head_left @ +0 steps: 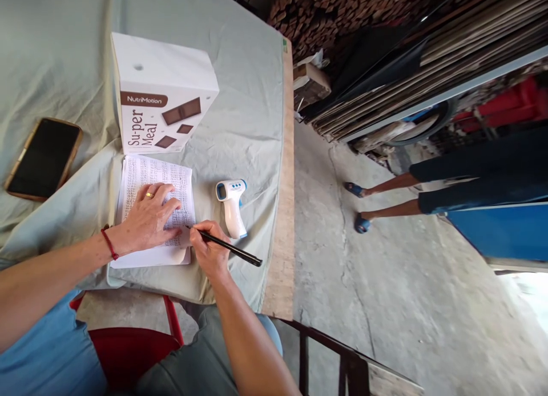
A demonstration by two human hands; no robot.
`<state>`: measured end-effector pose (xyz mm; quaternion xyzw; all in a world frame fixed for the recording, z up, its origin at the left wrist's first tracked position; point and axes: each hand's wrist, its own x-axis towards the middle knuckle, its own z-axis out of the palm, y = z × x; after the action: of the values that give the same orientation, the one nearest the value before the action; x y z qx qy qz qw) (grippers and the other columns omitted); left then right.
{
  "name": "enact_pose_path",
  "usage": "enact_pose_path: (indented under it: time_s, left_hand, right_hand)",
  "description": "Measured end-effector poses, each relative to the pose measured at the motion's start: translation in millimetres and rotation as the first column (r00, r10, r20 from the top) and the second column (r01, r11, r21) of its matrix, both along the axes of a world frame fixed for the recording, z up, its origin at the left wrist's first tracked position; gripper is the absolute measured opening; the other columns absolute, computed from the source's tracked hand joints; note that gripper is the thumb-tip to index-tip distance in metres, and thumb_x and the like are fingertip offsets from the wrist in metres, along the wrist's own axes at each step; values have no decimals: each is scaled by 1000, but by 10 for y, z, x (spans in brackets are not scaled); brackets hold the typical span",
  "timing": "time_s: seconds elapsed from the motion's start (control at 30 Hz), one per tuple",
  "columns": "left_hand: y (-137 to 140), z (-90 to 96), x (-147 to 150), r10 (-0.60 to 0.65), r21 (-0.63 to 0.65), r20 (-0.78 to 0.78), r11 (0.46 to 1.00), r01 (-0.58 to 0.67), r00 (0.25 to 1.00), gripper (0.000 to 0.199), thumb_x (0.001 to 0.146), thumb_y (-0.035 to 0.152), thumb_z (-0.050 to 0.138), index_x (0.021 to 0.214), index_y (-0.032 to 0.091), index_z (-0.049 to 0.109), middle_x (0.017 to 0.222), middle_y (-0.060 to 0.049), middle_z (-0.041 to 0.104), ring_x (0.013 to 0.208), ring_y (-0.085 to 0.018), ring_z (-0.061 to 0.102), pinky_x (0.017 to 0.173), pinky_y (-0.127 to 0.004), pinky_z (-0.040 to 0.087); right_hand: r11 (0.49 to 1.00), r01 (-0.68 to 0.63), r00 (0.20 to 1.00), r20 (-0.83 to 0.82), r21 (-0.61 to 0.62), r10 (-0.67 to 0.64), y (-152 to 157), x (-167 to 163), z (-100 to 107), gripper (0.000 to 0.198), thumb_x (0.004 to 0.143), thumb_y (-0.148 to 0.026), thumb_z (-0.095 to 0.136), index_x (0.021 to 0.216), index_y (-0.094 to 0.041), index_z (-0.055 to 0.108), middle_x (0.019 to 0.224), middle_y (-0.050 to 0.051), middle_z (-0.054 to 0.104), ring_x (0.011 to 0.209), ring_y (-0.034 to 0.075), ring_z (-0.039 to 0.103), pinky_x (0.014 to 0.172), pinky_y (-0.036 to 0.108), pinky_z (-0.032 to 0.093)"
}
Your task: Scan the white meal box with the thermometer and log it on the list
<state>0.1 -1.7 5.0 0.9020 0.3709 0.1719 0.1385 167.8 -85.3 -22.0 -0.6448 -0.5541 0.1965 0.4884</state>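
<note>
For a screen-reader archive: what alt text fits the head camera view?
A right hand holds a black pen to a handwritten notebook that the left hand presses flat on a cloth-covered table. Nearby: a white box, thermometer, phone.

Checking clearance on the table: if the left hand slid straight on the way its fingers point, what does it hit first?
The left hand lies flat on the handwritten sheet, fingers pointing right. Going on, it would probably meet the pen tip and the right hand first; the thermometer lies just beyond.
</note>
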Motion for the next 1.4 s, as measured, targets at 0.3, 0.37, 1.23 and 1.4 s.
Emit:
enact_pose_path:
  time_s: [0.3, 0.37, 1.23, 1.4]
  left_hand:
    - [4, -5, -5, -14, 10, 15, 1000, 14, 1000, 30, 77, 34, 67, 102, 18, 64, 126, -14, 50, 115, -33, 46, 102, -55, 38]
    - [5, -4, -4, -15, 1, 24, 1000, 15, 1000, 29, 77, 33, 68, 102, 19, 64, 126, -14, 50, 116, -33, 46, 103, -54, 37]
    - [7, -25, 1, -14, 11, 22, 1000, 14, 1000, 32, 77, 38, 69, 102, 18, 64, 126, -14, 50, 115, -33, 47, 101, -55, 38]
    - [7, -17, 6, -11, 25, -3, 1000, 11, 1000, 33, 76, 37, 70, 102, 18, 64, 126, -15, 50, 115, -34, 47, 101, -55, 39]
  right_hand:
    - [999, -2, 1000, 16, -32, 3, -1, 7, -1, 8, 80, -28, 57, 75, -23, 59, 60, -6, 58, 52, 11, 53, 54, 25, 44]
    - [1000, -9, 1000, 11, -21, 9, -2, 7, -2, 7, 80, -27, 57, 75, -23, 59, 59, -6, 58, 51, 11, 52, 53, 25, 43]
    - [999, 39, 999, 2, -4, -39, -16, 4, 1, 8, 80, -26, 54, 73, -23, 57, 61, -5, 58, 55, 12, 53, 55, 25, 44]
    - [1000, 12, 1000, 23, -20, -11, -12, 8, 1, 7, 79, -26, 55, 73, -23, 57, 61, -5, 58, 55, 12, 53, 56, 25, 44]
